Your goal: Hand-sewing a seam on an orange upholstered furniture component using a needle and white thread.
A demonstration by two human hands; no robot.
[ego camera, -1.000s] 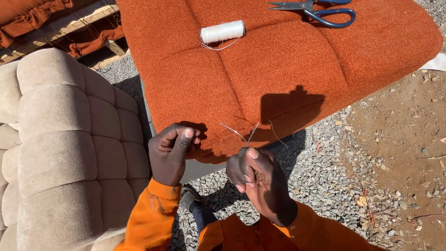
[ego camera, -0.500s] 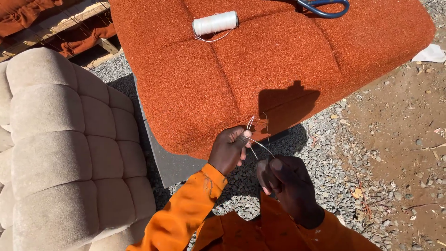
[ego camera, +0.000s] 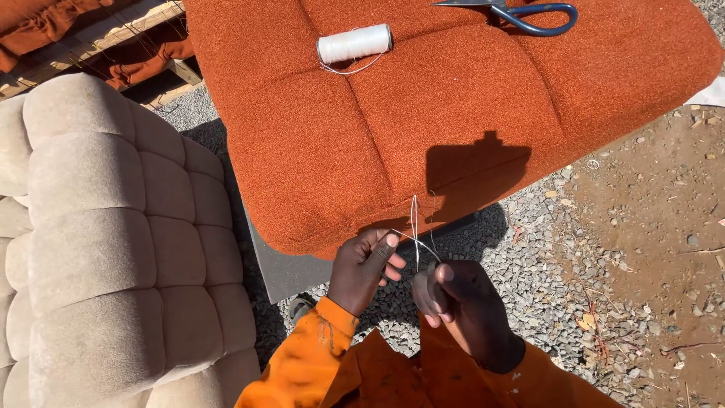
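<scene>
Nearby: spool (ego camera: 353, 44); scissors (ego camera: 521, 11); cushion (ego camera: 453, 106).

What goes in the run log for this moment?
left hand: pinching white thread | right hand: pinching same thread | thread: runs up to orange cushion edge | spool, scissors: untouched

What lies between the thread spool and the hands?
In the head view, only bare orange cushion separates the white spool from the left hand and right hand holding thread.
</scene>
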